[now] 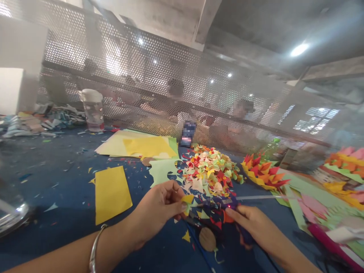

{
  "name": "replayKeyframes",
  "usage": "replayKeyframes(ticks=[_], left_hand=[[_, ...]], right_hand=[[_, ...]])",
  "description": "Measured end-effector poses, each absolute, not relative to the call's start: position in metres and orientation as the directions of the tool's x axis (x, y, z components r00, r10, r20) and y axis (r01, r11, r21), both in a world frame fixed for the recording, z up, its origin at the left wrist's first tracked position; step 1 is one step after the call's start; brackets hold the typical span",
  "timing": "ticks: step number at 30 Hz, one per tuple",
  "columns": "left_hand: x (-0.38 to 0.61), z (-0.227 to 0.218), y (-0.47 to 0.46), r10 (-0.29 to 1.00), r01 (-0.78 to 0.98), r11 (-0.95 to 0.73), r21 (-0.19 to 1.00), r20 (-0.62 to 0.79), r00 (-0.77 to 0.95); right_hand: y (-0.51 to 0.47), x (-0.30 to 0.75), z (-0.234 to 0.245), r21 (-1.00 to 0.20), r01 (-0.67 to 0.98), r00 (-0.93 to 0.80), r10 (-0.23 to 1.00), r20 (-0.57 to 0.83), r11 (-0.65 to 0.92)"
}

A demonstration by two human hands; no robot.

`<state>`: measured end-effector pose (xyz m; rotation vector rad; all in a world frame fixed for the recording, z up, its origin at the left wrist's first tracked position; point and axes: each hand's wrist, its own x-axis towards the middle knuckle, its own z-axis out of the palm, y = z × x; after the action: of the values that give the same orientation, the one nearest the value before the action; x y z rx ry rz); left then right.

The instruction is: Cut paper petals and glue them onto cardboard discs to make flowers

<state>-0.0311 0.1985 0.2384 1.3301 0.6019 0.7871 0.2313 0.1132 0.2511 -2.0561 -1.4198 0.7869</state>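
My left hand [167, 203], with a silver bangle on its wrist, pinches a small yellow paper piece [187, 199] between thumb and fingertips. Wrapped around the handle of a dark blue glue gun [231, 202] is my right hand [250, 223]. A red light glows on the gun's side, and a clear glue stick [258, 197] sticks out of its back. The gun's nozzle points left and is close to the yellow piece; whether they touch I cannot tell. Below lie dark-handled scissors [196, 220], partly hidden, and a round brown disc [207, 239].
Behind my hands is a heap of small coloured paper pieces [213, 168]. Yellow card [113, 194] and stacked sheets [148, 146] lie left. Orange-red paper flowers [264, 172] stand right. A phone [188, 133] leans on the perforated screen [159, 68]; a lidded jug [93, 112] stands back left.
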Motion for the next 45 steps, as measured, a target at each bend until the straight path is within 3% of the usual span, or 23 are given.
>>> replayKeyframes(ticks=[2,4,7,11,15,21,29,45], left_hand=[[-0.032,0.241,0.199,0.799,-0.157,0.049,0.986,0.055,0.599],[-0.033,0.244,0.199,0.813,-0.144,0.044,0.989,0.048,0.580],[-0.034,0.248,0.199,0.829,-0.100,0.024,0.995,0.036,0.559],[-0.034,0.250,0.199,0.838,-0.073,0.009,0.997,0.032,0.544],[-0.034,0.246,0.202,0.826,-0.122,0.006,0.993,0.063,0.560],[-0.033,0.244,0.201,0.816,-0.106,0.015,0.994,0.050,0.575],[-0.028,0.239,0.200,0.803,-0.082,0.001,0.997,0.048,0.594],[-0.024,0.238,0.194,0.815,-0.093,0.045,0.995,0.017,0.579]], right_hand=[[0.112,0.237,0.254,-0.540,0.814,0.256,0.967,0.002,-0.215],[0.110,0.237,0.259,-0.450,0.869,0.281,0.953,0.109,-0.205],[0.109,0.225,0.273,-0.469,0.869,0.266,0.948,0.175,-0.158],[0.116,0.199,0.294,-0.448,0.890,0.119,0.908,0.401,0.081],[0.131,0.176,0.298,-0.455,0.855,0.018,0.862,0.506,0.249],[0.142,0.158,0.272,-0.437,0.820,-0.088,0.835,0.543,0.370],[0.142,0.159,0.259,-0.586,0.714,-0.115,0.891,0.440,0.382],[0.141,0.154,0.246,-0.331,0.766,-0.321,0.774,0.545,0.551]])
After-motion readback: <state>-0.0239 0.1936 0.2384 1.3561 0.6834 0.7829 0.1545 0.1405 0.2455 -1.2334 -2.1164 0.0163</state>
